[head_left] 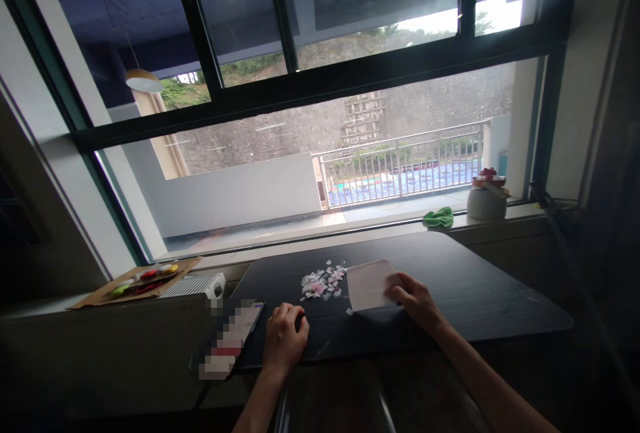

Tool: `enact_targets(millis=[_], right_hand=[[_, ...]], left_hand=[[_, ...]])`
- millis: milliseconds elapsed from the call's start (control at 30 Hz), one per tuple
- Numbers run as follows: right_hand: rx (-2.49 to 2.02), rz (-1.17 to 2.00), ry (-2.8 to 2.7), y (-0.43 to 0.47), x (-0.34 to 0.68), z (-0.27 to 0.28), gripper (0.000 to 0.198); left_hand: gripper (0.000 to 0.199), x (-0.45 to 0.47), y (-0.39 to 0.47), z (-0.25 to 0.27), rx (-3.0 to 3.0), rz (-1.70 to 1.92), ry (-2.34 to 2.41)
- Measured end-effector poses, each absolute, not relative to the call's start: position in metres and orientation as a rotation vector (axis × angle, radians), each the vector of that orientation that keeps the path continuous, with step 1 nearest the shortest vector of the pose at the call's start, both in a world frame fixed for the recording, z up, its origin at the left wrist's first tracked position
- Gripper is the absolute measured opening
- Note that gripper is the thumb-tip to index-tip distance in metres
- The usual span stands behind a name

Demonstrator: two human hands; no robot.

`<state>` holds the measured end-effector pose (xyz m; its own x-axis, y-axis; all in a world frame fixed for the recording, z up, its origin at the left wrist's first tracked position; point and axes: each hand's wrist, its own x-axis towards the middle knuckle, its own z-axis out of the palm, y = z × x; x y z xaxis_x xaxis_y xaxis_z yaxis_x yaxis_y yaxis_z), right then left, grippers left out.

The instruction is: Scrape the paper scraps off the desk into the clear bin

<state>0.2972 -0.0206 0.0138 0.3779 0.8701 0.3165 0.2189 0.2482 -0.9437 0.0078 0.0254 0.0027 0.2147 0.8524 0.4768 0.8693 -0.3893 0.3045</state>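
Forearm [483, 370] outstretched, right hand [416, 298] pinches a pale card [367, 286].

Daylight from the window [325, 84] whitens the sky [500, 14] and lays a sheen on my table [475, 280]. My left hand [285, 336] and right hand [414, 298] sit in dimness, the corners sink near black, and blocky pixels mask part of the phone [245, 330].

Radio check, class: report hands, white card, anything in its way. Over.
Right hand gripping white card by right side. Left hand curled at near edge of table. Possibly in the way: small pieces heaped left of card.
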Motion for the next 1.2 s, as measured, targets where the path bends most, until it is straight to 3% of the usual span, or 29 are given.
enact_targets(millis=[200,533,700,900,1200], right_hand=[[-1.386,0.449,-1.084,-0.024,0.298,0.018,0.02],[-1.27,0.571,-1.163,-0.025,0.295,0.018,0.019],[-1.388,0.441,-1.031,-0.022,0.3,0.013,0.025],[-1.195,0.719,-1.201,-0.023,0.298,0.011,0.021],[-1.237,0.684,-1.177,-0.027,0.297,0.013,0.024]], left_hand=[[0.018,0.008,0.025,0.003,-2.422,-0.937,-1.714],[0.019,0.008,0.025,0.004,-2.43,-0.922,-1.731],[0.018,0.008,0.024,0.004,-2.41,-0.929,-1.72],[0.019,0.009,0.023,0.005,-2.415,-0.918,-1.741],[0.018,0.01,0.021,0.008,-2.425,-0.901,-1.766]])
